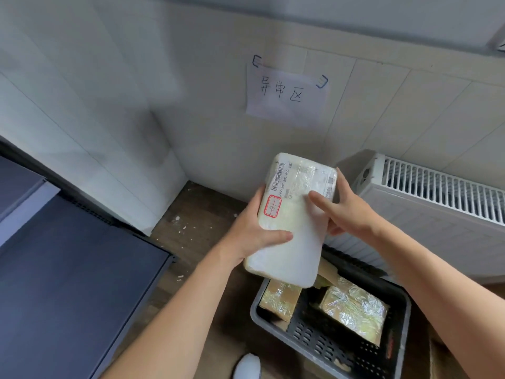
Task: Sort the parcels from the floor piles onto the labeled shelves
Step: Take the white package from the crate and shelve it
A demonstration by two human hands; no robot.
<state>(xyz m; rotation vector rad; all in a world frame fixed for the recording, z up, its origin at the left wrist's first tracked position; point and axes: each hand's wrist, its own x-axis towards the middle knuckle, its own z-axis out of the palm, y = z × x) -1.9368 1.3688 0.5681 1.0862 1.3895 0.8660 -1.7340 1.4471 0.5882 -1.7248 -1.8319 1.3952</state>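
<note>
The white parcel (295, 236) is held up in the air, label side turned toward the head camera. This is most likely so the printed label and the red-framed mark near its left edge can be read before a destination is chosen. The left grip (254, 228) is clamped on the parcel's left edge, thumb laid across the front and fingers behind, taking the weight. The right grip (348, 212) closes on the right edge, thumb resting on the taped label, which steadies the tilt.

Directly beneath, on the floor, sits a dark crate (404, 318) with tape-wrapped brown parcels (355, 307) in it. On the far wall a handwritten paper sign (287, 94) is taped above this corner, which suggests it names the spot. A white radiator (437, 192) stands to the right. The dark flat panels (68, 269) at left may be shelving, though the view cuts them too short to be sure.
</note>
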